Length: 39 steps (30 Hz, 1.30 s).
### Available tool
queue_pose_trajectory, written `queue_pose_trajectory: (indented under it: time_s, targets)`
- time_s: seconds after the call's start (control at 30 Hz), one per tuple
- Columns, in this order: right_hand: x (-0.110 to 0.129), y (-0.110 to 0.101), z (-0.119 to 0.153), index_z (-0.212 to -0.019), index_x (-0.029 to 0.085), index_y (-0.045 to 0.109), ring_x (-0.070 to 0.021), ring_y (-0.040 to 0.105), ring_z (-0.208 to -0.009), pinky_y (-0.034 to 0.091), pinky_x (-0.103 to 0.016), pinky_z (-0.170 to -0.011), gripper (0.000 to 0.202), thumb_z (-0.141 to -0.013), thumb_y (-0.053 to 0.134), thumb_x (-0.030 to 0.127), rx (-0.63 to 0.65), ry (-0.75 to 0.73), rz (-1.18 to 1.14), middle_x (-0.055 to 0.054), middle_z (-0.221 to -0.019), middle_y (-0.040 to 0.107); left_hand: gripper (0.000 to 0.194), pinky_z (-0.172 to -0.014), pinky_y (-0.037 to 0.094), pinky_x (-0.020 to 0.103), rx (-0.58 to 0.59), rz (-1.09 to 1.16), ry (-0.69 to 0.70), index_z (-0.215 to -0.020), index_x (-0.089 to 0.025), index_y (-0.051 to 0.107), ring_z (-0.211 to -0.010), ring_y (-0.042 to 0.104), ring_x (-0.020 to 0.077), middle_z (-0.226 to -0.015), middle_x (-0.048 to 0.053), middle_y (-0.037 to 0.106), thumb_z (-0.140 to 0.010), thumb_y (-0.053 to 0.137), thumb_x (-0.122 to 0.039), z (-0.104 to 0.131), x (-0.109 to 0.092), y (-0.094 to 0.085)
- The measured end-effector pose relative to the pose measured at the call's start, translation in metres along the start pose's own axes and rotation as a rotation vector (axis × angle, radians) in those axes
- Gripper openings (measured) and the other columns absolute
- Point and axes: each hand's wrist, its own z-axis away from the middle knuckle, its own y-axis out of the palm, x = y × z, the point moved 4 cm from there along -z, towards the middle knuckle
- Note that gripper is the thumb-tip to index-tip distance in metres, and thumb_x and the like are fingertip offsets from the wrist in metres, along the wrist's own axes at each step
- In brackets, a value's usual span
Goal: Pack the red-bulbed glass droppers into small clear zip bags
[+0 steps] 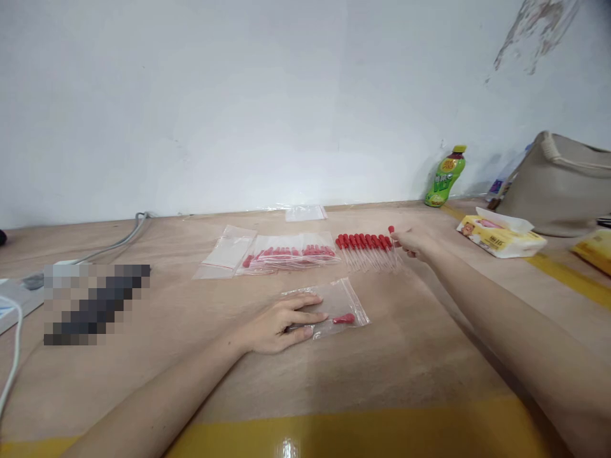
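My left hand (281, 321) lies flat with fingers spread on a clear zip bag (360, 302). Inside that bag is a dropper with a red rubber bulb (344, 319); its tube is partly hidden by my fingers. Farther off to the right, my right hand (411, 243) pinches a red-bulbed dropper (391, 229) at the end of a row of droppers (365, 242). Their red bulbs point toward the wall and their clear tubes toward me. Left of the row is an overlapping stack of filled zip bags (291, 254), red bulbs showing through the plastic.
Flat bags (229, 248) lie left of the stack; another bag (305, 213) rests by the wall. At right are a green bottle (446, 177), a tissue pack (501, 235) and a grey-beige bag (558, 184). A blurred dark object (102, 305) and a cable (114, 242) are at left.
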Motion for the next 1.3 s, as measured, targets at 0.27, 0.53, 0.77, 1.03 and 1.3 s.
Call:
queue_pose_trajectory:
  time_s: [0.27,0.53,0.77,1.03,1.3]
  targets:
    - [0.003,0.009,0.069,-0.082,0.019,0.043,-0.0038,0.039,-0.038,0.030,-0.017,-0.036,0.036,-0.066,0.066,0.040,0.107,-0.155,-0.469,0.004,-0.058,0.055,0.037,-0.104,0.029,0.038,0.003,-0.006,-0.008,-0.125,-0.027,0.047,-0.127,0.032,0.0215,-0.140,0.004,0.033,-0.089,0.045,-0.032,-0.001,0.002,0.002]
    - [-0.005,0.042,0.133,-0.111,0.023,0.029,-0.0097,0.054,-0.048,0.047,-0.024,-0.049,0.063,-0.064,0.066,0.043,0.187,-0.233,-0.529,0.009,-0.059,0.052,0.045,-0.104,0.029,0.038,0.004,-0.075,-0.006,-0.131,-0.027,0.039,-0.126,0.033,0.0214,-0.139,0.004,0.035,-0.087,0.045,-0.037,-0.001,0.000,0.002]
    - [-0.012,0.060,0.144,-0.092,0.020,0.046,-0.0121,0.060,-0.064,0.049,-0.032,-0.067,0.039,-0.067,0.063,0.045,0.511,-0.113,-0.551,0.001,-0.074,0.058,0.063,-0.104,0.028,0.040,-0.033,-0.065,-0.068,-0.138,-0.027,0.019,-0.130,0.026,0.0226,-0.144,0.005,0.023,-0.085,0.048,-0.044,0.001,0.004,0.002]
    - [0.003,0.052,0.152,-0.085,0.016,0.068,-0.0083,0.042,-0.054,0.034,-0.023,-0.050,0.030,-0.069,0.062,0.041,0.713,-0.443,0.037,0.001,-0.064,0.051,0.063,-0.104,0.028,0.041,-0.044,-0.069,-0.071,-0.138,-0.027,0.019,-0.129,0.028,0.0234,-0.143,0.006,0.025,-0.085,0.048,-0.044,0.002,0.004,0.002]
    - [0.003,0.065,0.158,-0.096,0.016,0.066,-0.0097,0.047,-0.057,0.037,-0.023,-0.053,0.035,-0.074,0.057,0.041,0.758,-0.512,0.035,-0.001,-0.067,0.058,0.062,-0.104,0.028,0.040,-0.053,-0.063,-0.047,-0.138,-0.026,0.020,-0.128,0.029,0.0227,-0.142,0.006,0.027,-0.085,0.048,-0.041,0.000,0.004,0.003]
